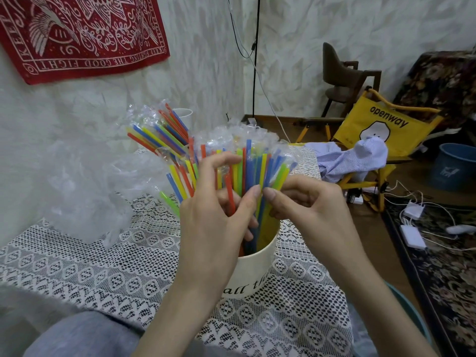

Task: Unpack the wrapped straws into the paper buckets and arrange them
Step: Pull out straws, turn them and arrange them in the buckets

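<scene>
Item 1, table (77, 266): covered in white lace cloth; its left side runs along the wall, its far end stops near the room corner, its right edge drops to open floor with a patterned rug (443, 279) and white chargers (412, 235) with cables.

Item 2, open room: bare lace in front of me and to my left; crumpled clear plastic wrapping (87, 191) takes the left middle of the table, against the wall.

Item 3, paper bucket (257, 269): white, black script on its side, upright near the right edge of the table, just below my hands. Contents: colored straws (251, 171) in blue, yellow, green and orange, standing on end and fanning outward, many with clear wrappers on their tops.

Item 4, second paper bucket (183, 115): white, far end of the table, mostly hidden behind a leaning bunch of wrapped straws (159, 132). I cannot tell whether that bunch stands inside it.

Item 5, my left hand (219, 215): fingers curled around an orange straw among the standing bunch, thumb up against the blue ones.

Item 6, my right hand (306, 202): thumb and forefinger pinching the straws at the right side of the bunch, above the bucket rim.

Item 7, beyond the table: yellow folding chair (381, 124) with a striped cloth (353, 161) draped on it, and a blue bin (453, 166).
</scene>
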